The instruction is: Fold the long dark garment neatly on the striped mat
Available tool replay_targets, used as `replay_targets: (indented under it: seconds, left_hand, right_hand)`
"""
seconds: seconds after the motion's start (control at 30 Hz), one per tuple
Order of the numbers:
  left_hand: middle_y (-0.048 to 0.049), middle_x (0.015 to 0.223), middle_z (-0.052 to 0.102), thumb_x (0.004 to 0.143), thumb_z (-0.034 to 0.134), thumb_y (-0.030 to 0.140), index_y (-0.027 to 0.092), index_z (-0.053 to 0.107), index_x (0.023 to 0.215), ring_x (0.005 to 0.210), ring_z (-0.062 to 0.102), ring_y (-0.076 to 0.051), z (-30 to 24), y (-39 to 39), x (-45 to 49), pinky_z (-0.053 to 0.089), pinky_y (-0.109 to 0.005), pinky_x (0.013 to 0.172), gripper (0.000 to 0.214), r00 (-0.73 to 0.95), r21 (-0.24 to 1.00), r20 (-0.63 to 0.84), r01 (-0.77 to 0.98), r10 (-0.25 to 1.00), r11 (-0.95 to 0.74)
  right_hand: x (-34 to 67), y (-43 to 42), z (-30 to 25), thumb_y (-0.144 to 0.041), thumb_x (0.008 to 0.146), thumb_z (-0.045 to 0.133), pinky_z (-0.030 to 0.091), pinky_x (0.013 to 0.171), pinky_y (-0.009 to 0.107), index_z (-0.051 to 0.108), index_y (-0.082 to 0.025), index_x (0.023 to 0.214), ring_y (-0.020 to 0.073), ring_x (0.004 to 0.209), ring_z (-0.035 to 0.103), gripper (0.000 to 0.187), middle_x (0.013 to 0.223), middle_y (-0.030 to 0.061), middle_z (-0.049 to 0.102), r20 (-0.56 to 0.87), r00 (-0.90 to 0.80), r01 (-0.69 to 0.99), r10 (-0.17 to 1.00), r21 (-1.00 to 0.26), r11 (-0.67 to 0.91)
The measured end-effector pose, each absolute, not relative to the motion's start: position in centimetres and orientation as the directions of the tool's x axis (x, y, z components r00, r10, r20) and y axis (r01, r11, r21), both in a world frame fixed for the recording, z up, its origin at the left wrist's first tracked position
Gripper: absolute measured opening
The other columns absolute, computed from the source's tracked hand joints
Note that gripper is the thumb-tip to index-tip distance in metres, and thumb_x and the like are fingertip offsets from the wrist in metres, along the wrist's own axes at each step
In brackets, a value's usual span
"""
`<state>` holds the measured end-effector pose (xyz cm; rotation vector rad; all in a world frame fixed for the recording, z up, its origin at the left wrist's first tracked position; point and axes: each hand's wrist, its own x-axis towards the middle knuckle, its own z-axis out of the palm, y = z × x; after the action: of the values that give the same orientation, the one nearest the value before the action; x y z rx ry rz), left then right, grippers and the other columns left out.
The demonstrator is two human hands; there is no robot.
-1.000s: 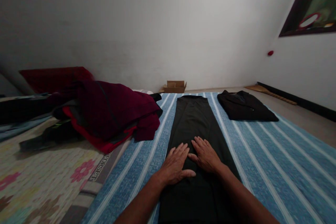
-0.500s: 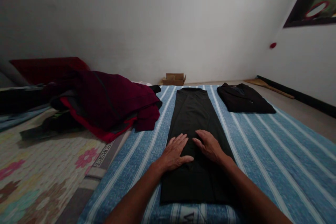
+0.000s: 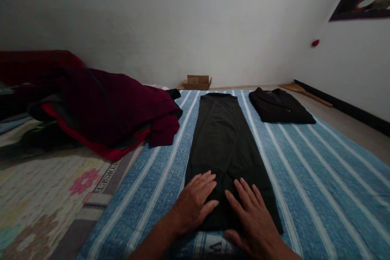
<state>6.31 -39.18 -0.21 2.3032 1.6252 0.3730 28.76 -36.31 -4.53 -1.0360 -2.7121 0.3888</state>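
Note:
A dark garment (image 3: 217,134), folded into a long narrow strip with its collar at the far end, lies flat on the blue striped sheet (image 3: 164,170). My left hand (image 3: 195,199) rests palm down on the near left part of it, fingers stretched forward. On the near right part lies my right hand (image 3: 251,215), its fingers spread and its thumb by the near edge. Neither hand grips anything. The cloth under both palms is hidden.
A heap of maroon and red clothes (image 3: 122,109) covers the left side, partly over a flowered mat (image 3: 61,195). A folded dark jacket (image 3: 280,105) lies at the far right. Against the wall stands a small cardboard box (image 3: 197,82).
Both hands have slid back toward me along the garment to its near end. My right hand's fingers are now more spread. The view has shifted slightly.

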Motion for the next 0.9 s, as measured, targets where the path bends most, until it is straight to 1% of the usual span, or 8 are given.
replay_targets:
  seconds: [0.07, 0.13, 0.27, 0.33, 0.43, 0.63, 0.77, 0.9]
  left_hand:
    - [-0.0087, 0.142, 0.039, 0.085, 0.051, 0.033, 0.017, 0.043, 0.132, 0.133, 0.028, -0.023, -0.2, -39.5, 6.5, 0.027, -0.045, 0.109, 0.05, 0.335, 0.361, 0.0, 0.879, 0.942, -0.312]
    - [-0.0096, 0.143, 0.036, 0.084, 0.053, 0.035, 0.017, 0.038, 0.135, 0.134, 0.026, -0.024, -0.3, -39.8, 6.5, 0.026, -0.046, 0.109, 0.056, 0.344, 0.35, -0.007, 0.881, 0.939, -0.319]
    - [-0.0115, 0.144, 0.034, 0.08, 0.057, 0.029, 0.017, 0.031, 0.138, 0.135, 0.025, -0.025, -0.7, -40.2, 6.2, 0.027, -0.05, 0.107, 0.065, 0.374, 0.332, 0.044, 0.869, 0.926, -0.366]
    - [-0.0122, 0.144, 0.034, 0.079, 0.058, 0.026, 0.017, 0.029, 0.139, 0.134, 0.025, -0.025, -0.8, -40.4, 6.1, 0.028, -0.05, 0.107, 0.068, 0.386, 0.318, 0.067, 0.866, 0.92, -0.386]
    - [-0.0125, 0.144, 0.035, 0.077, 0.06, 0.025, 0.018, 0.027, 0.14, 0.134, 0.026, -0.026, -0.8, -40.8, 5.9, 0.029, -0.05, 0.106, 0.072, 0.394, 0.31, 0.096, 0.861, 0.914, -0.403]
    - [-0.0133, 0.145, 0.032, 0.072, 0.064, 0.028, 0.018, 0.023, 0.141, 0.134, 0.026, -0.028, -0.1, -41.7, 5.5, 0.028, -0.052, 0.106, 0.08, 0.435, 0.289, 0.068, 0.853, 0.898, -0.435]
    - [-0.0109, 0.148, 0.026, 0.069, 0.061, 0.019, 0.02, 0.022, 0.141, 0.135, 0.022, -0.029, 0.1, -42.5, 5.3, 0.025, -0.052, 0.107, 0.082, 0.451, 0.259, 0.04, 0.857, 0.891, -0.445]
    - [-0.0088, 0.15, 0.021, 0.065, 0.053, 0.009, 0.02, 0.022, 0.141, 0.137, 0.018, -0.028, 0.0, -43.0, 5.4, 0.024, -0.052, 0.108, 0.083, 0.456, 0.232, 0.006, 0.865, 0.89, -0.445]
  right_hand:
    - [28.9, -36.3, -4.5, -0.063, 0.074, 0.054, 0.015, 0.105, 0.06, 0.027, -0.03, 0.142, 0.0366, 0.135, 0.012, 0.079, 0.148, 0.0106, 0.021, 0.089, -0.75, 0.605, 0.655, -0.305, 0.735]
    - [29.0, -36.1, -4.3, -0.059, 0.073, 0.058, 0.017, 0.106, 0.059, 0.027, -0.03, 0.142, 0.0355, 0.136, 0.011, 0.081, 0.148, 0.011, 0.022, 0.088, -0.764, 0.597, 0.639, -0.279, 0.752]
    - [29.2, -35.9, -4.2, -0.038, 0.071, 0.066, 0.023, 0.104, 0.057, 0.03, -0.027, 0.14, 0.0352, 0.136, 0.013, 0.079, 0.147, 0.013, 0.026, 0.149, -0.787, 0.567, 0.599, -0.208, 0.797]
    - [29.3, -36.0, -4.3, -0.03, 0.071, 0.064, 0.025, 0.103, 0.057, 0.03, -0.026, 0.14, 0.0357, 0.135, 0.013, 0.077, 0.146, 0.0138, 0.027, 0.195, -0.794, 0.549, 0.575, -0.176, 0.817]
    - [29.4, -36.2, -4.3, -0.024, 0.071, 0.061, 0.027, 0.102, 0.057, 0.029, -0.026, 0.14, 0.0367, 0.135, 0.012, 0.077, 0.146, 0.0139, 0.027, 0.232, -0.803, 0.529, 0.549, -0.148, 0.835]
    - [29.6, -36.1, -4.2, -0.016, 0.067, 0.059, 0.028, 0.102, 0.056, 0.027, -0.027, 0.141, 0.0365, 0.135, 0.013, 0.081, 0.148, 0.0137, 0.022, 0.2, -0.824, 0.51, 0.531, -0.149, 0.847]
    - [30.1, -35.9, -4.3, -0.012, 0.064, 0.057, 0.027, 0.103, 0.055, 0.027, -0.027, 0.141, 0.0361, 0.135, 0.012, 0.084, 0.15, 0.0133, 0.014, 0.198, -0.837, 0.488, 0.511, -0.153, 0.859]
    - [30.5, -35.9, -4.4, -0.01, 0.064, 0.054, 0.028, 0.102, 0.054, 0.028, -0.028, 0.141, 0.0357, 0.135, 0.014, 0.083, 0.15, 0.0133, 0.011, 0.208, -0.841, 0.478, 0.499, -0.146, 0.866]
